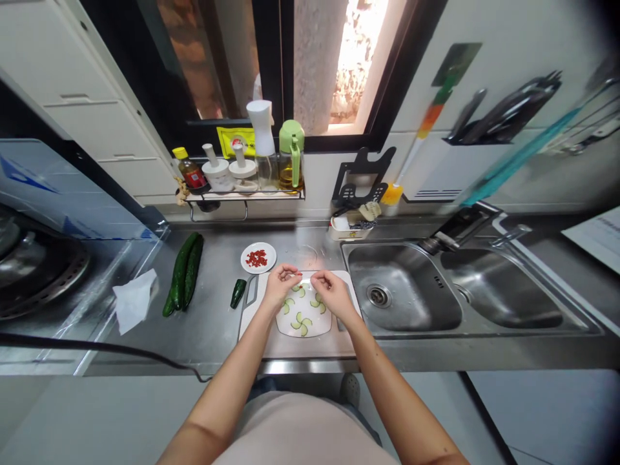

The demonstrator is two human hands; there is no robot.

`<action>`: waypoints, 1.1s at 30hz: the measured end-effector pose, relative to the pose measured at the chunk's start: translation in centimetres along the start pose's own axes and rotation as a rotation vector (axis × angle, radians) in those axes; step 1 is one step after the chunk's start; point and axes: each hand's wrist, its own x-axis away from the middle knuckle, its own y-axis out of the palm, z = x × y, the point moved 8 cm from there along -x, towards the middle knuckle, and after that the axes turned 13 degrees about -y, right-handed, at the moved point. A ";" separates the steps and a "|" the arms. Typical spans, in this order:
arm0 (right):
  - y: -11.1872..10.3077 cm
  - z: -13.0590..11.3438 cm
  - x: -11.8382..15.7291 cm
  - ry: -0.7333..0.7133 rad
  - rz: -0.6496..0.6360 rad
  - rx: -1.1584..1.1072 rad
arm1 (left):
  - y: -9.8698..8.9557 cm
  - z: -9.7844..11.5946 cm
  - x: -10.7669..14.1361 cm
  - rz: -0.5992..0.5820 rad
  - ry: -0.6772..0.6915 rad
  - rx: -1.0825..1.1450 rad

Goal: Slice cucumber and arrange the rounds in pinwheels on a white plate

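A white plate (290, 325) lies on a cutting board (271, 349), with thin green-edged cucumber slices (301, 324) set on it in curved clusters. Over the plate's upper left edge, my left hand (282, 283) pinches a tiny red piece (299, 274) between its fingertips. My right hand (332, 290) is closed above the upper right part of the plate, fingertips pressed together; whatever they hold is too small to name. Behind my left hand stands a small white dish (246, 252) of chopped red pieces (256, 258).
Whole cucumbers (186, 274), a cucumber stub (237, 293) and a crumpled white paper (134, 300) lie to the left. A double sink (411, 284) is on the right. Behind are a utensil holder (351, 229) and a shelf (247, 194) with bottles.
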 end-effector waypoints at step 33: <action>-0.1 10.0 3.6 0.109 -0.216 0.334 | 1.9 -6.9 -0.5 0.137 -0.016 -0.840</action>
